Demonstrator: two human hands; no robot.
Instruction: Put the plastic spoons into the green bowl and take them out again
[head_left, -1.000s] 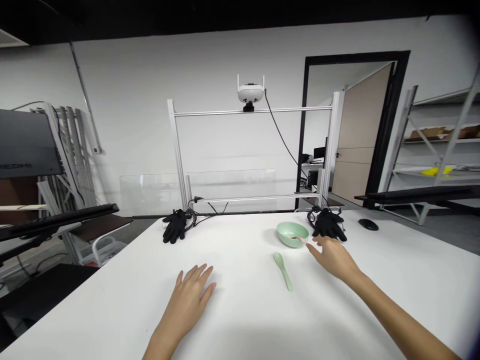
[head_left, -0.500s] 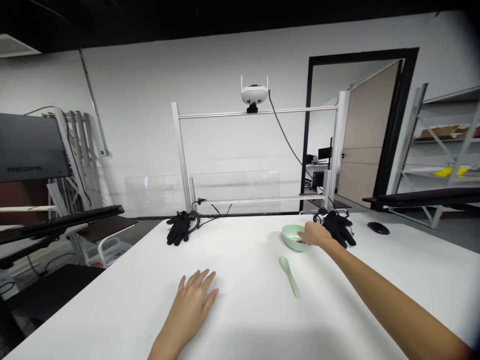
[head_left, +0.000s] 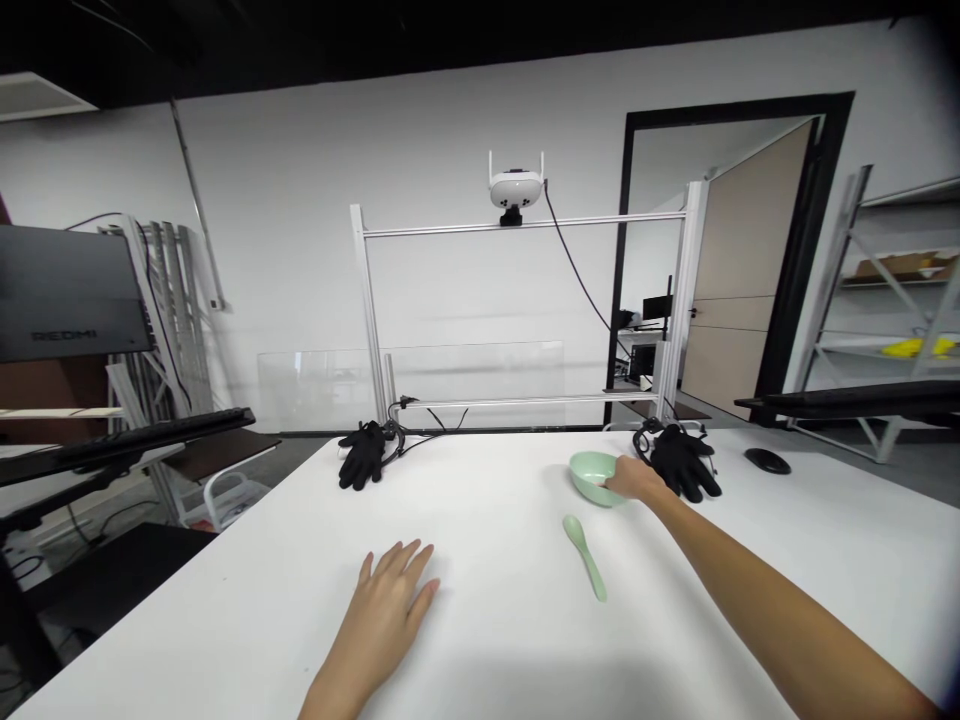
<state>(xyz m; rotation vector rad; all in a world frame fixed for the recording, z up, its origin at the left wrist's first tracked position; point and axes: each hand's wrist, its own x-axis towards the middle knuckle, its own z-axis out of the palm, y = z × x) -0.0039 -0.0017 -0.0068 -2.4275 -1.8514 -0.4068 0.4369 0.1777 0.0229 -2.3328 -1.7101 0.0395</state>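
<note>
Right hand (head_left: 631, 477) dips into green bowl (head_left: 587, 484) near desk's (head_left: 495, 520) far edge, finger opening and hold hidden, so snagging the rim could tip it; left hand (head_left: 381, 607) loosely spread, visibly holding nothing.

You have a plain white table (head_left: 487, 620) in front of you, and on it sits a pale green bowl (head_left: 587, 487). Nearer you than the bowl lies a light green spoon (head_left: 585, 557), its head toward the bowl and its handle pointing back your way. Well to the bowl's left you'll see one black glove (head_left: 363, 458); near its right, another black glove (head_left: 684, 463); farther right, a black mouse (head_left: 767, 461).
</note>
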